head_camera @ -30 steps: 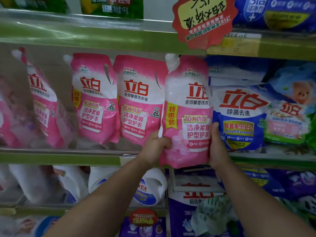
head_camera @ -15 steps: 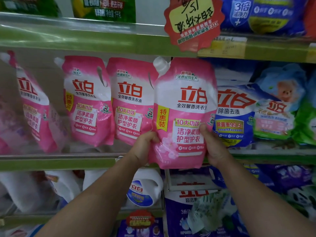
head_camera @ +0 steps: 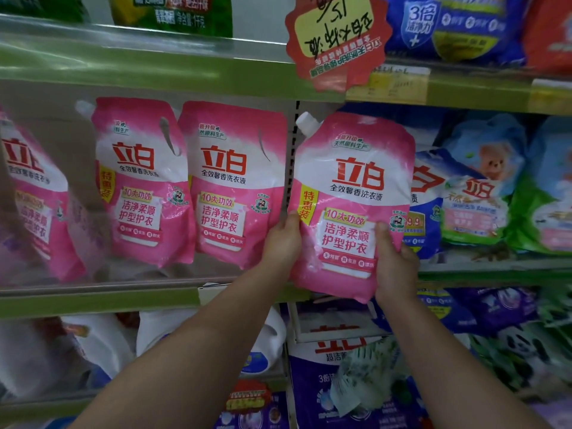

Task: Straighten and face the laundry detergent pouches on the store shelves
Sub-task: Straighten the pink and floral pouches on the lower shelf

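A pink detergent pouch is gripped at its lower sides by the left hand and right hand, held at the front edge of the middle shelf. Its face is turned outward, covering part of a blue pouch; two pink pouches stand beside it, under a red promotional tag.

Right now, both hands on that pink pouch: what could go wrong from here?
1. The held pink pouch is tilted, its bottom out past the shelf lip; the left hand and right hand grip only its lower part, so it may slump or drop.
2. It covers part of the blue pouch behind; pushing it back could crush or hide that one.
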The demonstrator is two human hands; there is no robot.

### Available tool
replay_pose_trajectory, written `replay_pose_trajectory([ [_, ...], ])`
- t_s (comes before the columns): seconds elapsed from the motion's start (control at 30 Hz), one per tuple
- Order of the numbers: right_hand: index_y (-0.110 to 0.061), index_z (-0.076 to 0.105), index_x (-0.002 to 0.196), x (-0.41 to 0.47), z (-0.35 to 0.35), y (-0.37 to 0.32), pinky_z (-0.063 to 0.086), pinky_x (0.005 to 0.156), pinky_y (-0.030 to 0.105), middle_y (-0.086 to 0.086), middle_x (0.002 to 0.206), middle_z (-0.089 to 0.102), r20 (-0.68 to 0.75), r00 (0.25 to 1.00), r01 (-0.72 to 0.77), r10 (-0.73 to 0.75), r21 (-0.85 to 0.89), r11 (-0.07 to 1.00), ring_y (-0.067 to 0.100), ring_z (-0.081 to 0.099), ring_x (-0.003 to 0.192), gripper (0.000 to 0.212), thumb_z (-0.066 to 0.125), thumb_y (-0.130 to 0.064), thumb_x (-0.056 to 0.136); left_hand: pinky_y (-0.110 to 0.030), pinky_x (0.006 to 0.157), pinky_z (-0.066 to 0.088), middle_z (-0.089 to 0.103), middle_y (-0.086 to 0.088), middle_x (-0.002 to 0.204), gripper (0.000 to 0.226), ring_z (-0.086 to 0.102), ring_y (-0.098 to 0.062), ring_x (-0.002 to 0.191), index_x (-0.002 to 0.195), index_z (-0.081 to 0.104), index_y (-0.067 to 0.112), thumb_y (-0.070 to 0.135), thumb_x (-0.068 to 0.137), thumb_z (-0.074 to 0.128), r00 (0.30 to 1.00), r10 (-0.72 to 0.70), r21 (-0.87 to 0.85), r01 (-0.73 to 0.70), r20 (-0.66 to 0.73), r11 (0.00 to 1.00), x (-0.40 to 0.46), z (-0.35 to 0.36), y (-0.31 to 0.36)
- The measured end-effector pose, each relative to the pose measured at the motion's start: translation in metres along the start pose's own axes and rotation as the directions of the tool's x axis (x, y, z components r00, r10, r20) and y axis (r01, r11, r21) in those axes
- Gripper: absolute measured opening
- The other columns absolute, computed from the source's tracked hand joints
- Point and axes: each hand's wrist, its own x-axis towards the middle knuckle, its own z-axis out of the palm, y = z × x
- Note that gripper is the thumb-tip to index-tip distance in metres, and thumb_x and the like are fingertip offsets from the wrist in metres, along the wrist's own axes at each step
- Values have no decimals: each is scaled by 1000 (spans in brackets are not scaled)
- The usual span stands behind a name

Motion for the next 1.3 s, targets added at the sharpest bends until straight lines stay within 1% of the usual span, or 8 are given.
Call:
replay_pose_trajectory([
  [0.17,-20,65,70,-3,-1,-4,49,43,18,-7,61,70,-91,994,61,-59,20,998,9,68,56,26,63,-40,88,-42,92,51,69,-9,100,36,66,-25,93,89,60,22,48,100,37,1000,-5,21,5,14,1000,-1,11,1],
  [0.3,-20,65,70,-1,7,-7,48,42,17,-9,61,70,-105,989,104,-104,-7,995,8,68,55,29,60,-42,89,-34,81,55,65,5,89,20,64,-4,78,96,57,28,40,100,41,987,156,51,-154,-31,987,-11,15,-10],
  [0.4,-21,64,68,2,19,-9,48,42,15,-10,59,69,-104,985,134,-135,-14,991,7,68,55,30,59,-40,90,-50,103,44,49,-4,134,46,52,-22,122,141,34,31,45,98,42,970,243,127,-244,30,961,-18,16,-23],
  [0.47,-21,64,68,5,28,-8,48,42,15,-10,59,69,-99,986,135,-135,-10,991,7,68,54,30,58,-40,90,-53,109,37,27,-2,150,61,37,-28,136,150,15,33,46,97,42,958,279,190,-287,66,939,-22,15,-28],
  [0.6,-23,64,68,9,49,-2,50,44,17,-10,61,70,-57,990,130,-130,-11,991,7,69,58,29,58,-40,91,-52,115,27,5,2,159,68,20,-27,145,154,2,31,48,99,38,952,291,295,-307,98,905,-23,11,-33],
  [0.83,-29,65,75,21,62,4,50,46,15,-10,64,71,91,986,151,-143,-92,984,7,70,61,22,56,-42,90,-41,113,28,-5,-3,158,98,21,-29,143,149,-24,19,50,93,50,976,173,477,-214,129,852,-17,4,-37],
  [1.03,-31,63,83,29,51,12,50,46,15,-15,70,71,270,960,116,-75,-141,983,5,70,66,11,68,-40,77,-40,111,33,-8,-2,157,106,21,-26,142,147,-28,19,42,91,58,965,237,460,-262,111,849,-19,9,-49],
  [1.3,-38,50,113,42,30,12,47,65,12,-22,95,65,538,841,213,54,-421,882,-11,59,87,64,86,-18,63,-47,112,34,-3,-3,157,109,22,-30,143,147,-27,22,34,87,63,964,253,465,-261,81,846,-10,13,-48],
])
